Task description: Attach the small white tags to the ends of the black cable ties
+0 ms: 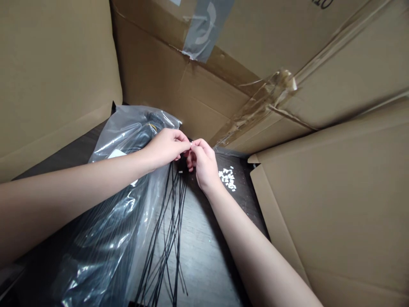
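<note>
My left hand (168,147) and my right hand (204,164) meet fingertip to fingertip above the dark table. Both are closed in a pinch. A speck of a small white piece (191,144) shows between the right thumb and forefinger; most of it is covered. What the left fingers hold is hidden. Below the hands, a loose bunch of thin black wires (166,238) runs toward the near edge. One loose white piece (180,172) lies by their far ends. Right of my right wrist, a scattered pile of small white pieces (227,179) rests on the table.
A clear plastic bag (105,238) full of long black wires takes up the left side, partly under my left forearm. Cardboard walls rise at the left (54,76), the back (179,85) and the right (345,183). Dark tabletop (204,256) shows between.
</note>
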Motion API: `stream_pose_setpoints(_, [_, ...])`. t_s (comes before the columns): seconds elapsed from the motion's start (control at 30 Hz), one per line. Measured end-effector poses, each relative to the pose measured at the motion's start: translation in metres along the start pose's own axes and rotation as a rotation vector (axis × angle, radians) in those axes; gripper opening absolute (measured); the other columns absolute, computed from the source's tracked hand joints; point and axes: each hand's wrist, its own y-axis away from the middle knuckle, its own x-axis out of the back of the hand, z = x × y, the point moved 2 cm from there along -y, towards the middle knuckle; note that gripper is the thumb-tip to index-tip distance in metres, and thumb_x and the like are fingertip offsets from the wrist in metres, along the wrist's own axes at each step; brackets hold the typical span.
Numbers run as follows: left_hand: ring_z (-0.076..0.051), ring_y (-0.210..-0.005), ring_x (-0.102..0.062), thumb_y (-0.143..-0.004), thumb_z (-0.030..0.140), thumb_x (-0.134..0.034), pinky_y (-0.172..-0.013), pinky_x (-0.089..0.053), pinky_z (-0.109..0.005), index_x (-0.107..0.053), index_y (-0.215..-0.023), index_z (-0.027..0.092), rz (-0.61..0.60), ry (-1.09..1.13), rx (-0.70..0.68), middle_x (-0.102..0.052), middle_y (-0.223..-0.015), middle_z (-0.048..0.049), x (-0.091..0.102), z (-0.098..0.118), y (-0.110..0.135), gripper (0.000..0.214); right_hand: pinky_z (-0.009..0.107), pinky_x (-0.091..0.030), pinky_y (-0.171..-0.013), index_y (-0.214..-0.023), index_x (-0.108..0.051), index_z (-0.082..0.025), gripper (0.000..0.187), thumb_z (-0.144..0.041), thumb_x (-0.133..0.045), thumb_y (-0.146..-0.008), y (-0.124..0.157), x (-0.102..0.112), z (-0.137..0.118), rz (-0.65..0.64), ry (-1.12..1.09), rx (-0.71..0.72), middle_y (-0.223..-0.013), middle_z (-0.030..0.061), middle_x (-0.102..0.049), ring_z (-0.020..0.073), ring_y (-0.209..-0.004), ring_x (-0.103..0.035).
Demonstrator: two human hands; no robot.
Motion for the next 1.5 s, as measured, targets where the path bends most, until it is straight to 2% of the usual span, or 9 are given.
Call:
stream_pose_setpoints(0.27, [-0.007,-0.049,-0.051,-0.084,0.012,-0.061,-0.05,-0.039,-0.022,-0.064,-0.073,0.013,-0.01,-0.05,-0.018,-0.062,-0.061,0.0025,-0.0003,-0.0003,-0.0014,0.012,0.018,-0.029,-0.035,-0.074,-0.048,-0.023,0.013,-0.033,-0.056,-0.074,-0.0004,0.0026,0.0018,0.047,-0.063,-0.008,-0.052,-0.0092,-0.05,0.0063,-0.04,-0.042])
stream_pose_setpoints(0.67, [-0.008,-0.051,-0.052,-0.082,0.011,-0.059,-0.05,-0.039,-0.022,-0.064,-0.072,0.014,-0.022,-0.066,0.0,-0.062,-0.063,0.0009,-0.0002,-0.0013,-0.0009,0.012,0.018,-0.029,-0.035,-0.071,-0.049,-0.023,0.013,-0.034,-0.056,-0.071,-0.0007,0.0017,0.0011,0.017,-0.065,-0.002,-0.048,-0.0091,-0.051,0.0065,-0.039,-0.041])
stream_pose_setpoints(0.97, [-0.007,-0.049,-0.051,-0.081,0.013,-0.063,-0.049,-0.039,-0.021,-0.064,-0.072,0.013,-0.02,-0.057,-0.004,-0.06,-0.061,0.002,0.0006,-0.0001,0.0,0.009,0.018,-0.028,-0.036,-0.07,-0.047,-0.023,0.013,-0.034,-0.054,-0.073,0.0016,0.0001,-0.0006,0.001,-0.008,0.02,-0.047,-0.0095,-0.048,0.0062,-0.039,-0.039])
stream_pose_setpoints(1.5, [-0.007,-0.049,-0.049,-0.079,0.009,-0.06,-0.05,-0.038,-0.023,-0.067,-0.068,0.013,-0.022,-0.008,-0.006,-0.06,-0.058,0.0014,0.0014,-0.0027,-0.0012,0.013,0.017,-0.029,-0.037,-0.07,-0.046,-0.023,0.013,-0.031,-0.053,-0.078,0.0004,0.0015,0.0,-0.033,0.032,0.066,-0.048,-0.0101,-0.046,0.0061,-0.04,-0.039])
